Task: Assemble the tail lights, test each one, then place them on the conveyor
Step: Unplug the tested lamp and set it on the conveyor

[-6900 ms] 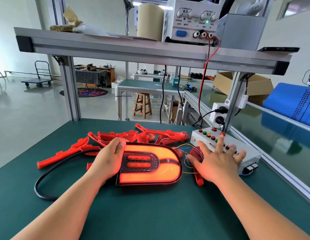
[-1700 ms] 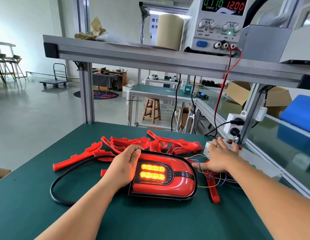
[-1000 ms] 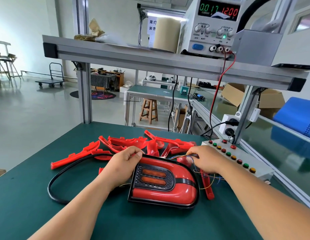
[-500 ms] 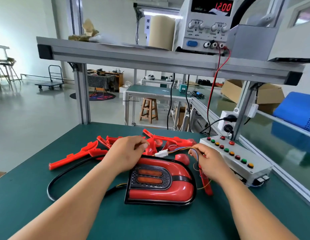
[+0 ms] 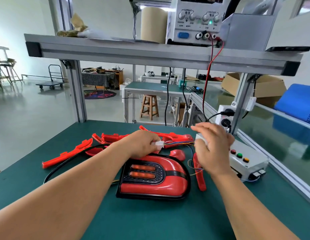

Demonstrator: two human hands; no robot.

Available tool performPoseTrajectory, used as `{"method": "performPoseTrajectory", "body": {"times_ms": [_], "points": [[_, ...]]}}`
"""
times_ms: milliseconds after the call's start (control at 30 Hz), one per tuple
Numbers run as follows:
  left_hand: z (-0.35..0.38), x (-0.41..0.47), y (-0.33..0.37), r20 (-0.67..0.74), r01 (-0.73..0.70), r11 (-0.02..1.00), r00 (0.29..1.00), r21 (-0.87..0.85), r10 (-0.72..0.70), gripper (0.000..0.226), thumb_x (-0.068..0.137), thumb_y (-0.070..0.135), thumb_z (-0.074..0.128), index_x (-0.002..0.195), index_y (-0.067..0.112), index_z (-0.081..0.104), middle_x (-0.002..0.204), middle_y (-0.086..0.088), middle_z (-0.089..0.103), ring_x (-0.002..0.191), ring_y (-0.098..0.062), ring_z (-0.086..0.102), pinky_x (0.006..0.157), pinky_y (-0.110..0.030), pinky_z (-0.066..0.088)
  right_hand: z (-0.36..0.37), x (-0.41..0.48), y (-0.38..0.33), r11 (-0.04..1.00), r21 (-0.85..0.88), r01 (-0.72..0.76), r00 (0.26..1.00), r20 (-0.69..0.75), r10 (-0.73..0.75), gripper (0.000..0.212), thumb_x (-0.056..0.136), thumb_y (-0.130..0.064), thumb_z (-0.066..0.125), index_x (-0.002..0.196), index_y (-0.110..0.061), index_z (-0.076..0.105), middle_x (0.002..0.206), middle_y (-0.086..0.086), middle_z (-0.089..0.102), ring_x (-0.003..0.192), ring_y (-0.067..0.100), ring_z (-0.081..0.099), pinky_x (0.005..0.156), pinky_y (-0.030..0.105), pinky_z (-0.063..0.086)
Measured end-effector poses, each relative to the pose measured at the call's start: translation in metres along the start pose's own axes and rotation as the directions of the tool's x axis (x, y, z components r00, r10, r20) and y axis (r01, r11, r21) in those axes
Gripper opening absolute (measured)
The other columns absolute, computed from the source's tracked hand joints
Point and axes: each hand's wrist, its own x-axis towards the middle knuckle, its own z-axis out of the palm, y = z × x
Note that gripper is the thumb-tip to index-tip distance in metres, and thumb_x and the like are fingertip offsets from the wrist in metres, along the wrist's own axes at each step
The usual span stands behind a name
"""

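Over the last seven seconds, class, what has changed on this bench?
The tail light has gone dim. The left hand left its lens and now pinches the white plug, raised above it. The right hand came off the button box and hovers, blurred, beside the wires. Red parts and black cable stayed put.

Red tail light (image 5: 156,181) flat, unlit.

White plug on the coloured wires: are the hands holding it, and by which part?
The left hand pinches the white plug by its body, wires leading rightward. The right hand is blurred; whether it holds anything cannot be told.
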Motion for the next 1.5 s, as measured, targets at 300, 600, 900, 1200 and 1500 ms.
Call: {"method": "performPoseTrajectory", "body": {"times_ms": [300,600,900,1200,1500], "points": [[0.0,0.002,0.007,-0.006,-0.087,0.995,0.996,-0.045,0.087,0.012,0.097,0.037,0.054,0.086,0.036,0.051,0.072,0.017,0.048,0.072,-0.005,0.045,0.069,-0.026,0.033,0.035,-0.013,-0.015,0.938,-0.276,0.209,0.901,0.427,-0.075,0.03,0.099,-0.04,0.042,0.113,-0.026,0.064,0.104,-0.002,0.062,0.107,0.025,0.053,0.089,0.039,0.031],[-0.004,0.006,0.006,0.016,-0.123,0.99,0.992,-0.07,0.124,0.02,0.097,0.037,0.055,0.078,0.044,0.053,0.075,0.016,0.054,0.073,0.0,0.049,0.066,-0.02,0.035,0.033,-0.007,-0.01,0.974,-0.13,0.186,0.904,0.412,-0.117,0.022,0.095,-0.033,0.057,0.098,-0.016,0.072,0.086,0.003,0.068,0.086,0.027,0.06,0.074,0.042,0.044],[-0.002,0.01,0.006,0.041,-0.129,0.991,0.991,-0.03,0.13,0.025,0.095,0.037,0.056,0.074,0.047,0.05,0.076,0.018,0.054,0.074,0.002,0.049,0.069,-0.024,0.035,0.031,-0.007,-0.003,0.985,-0.09,0.151,0.882,0.462,-0.093,0.024,0.097,-0.036,0.054,0.103,-0.023,0.072,0.085,-0.003,0.068,0.09,0.022,0.06,0.077,0.039,0.043],[0.0,0.014,0.001,0.011,-0.123,0.992,0.992,0.028,0.123,0.029,0.095,0.04,0.055,0.068,0.037,0.048,0.069,0.011,0.052,0.066,-0.003,0.047,0.061,-0.026,0.034,0.034,-0.009,0.005,0.986,-0.122,0.111,0.884,0.465,-0.042,0.024,0.101,-0.032,0.046,0.102,-0.022,0.068,0.082,-0.008,0.055,0.089,0.021,0.053,0.068,0.034,0.027],[-0.001,0.011,-0.002,-0.004,-0.116,0.993,0.993,-0.001,0.116,0.023,0.092,0.038,0.062,0.07,0.041,0.057,0.088,0.004,0.068,0.086,-0.012,0.06,0.082,-0.033,0.048,0.032,-0.01,0.008,0.982,-0.16,0.1,0.879,0.476,-0.012,0.022,0.101,-0.03,0.045,0.099,-0.021,0.065,0.089,-0.005,0.057,0.093,0.02,0.05,0.073,0.033,0.026]]}}
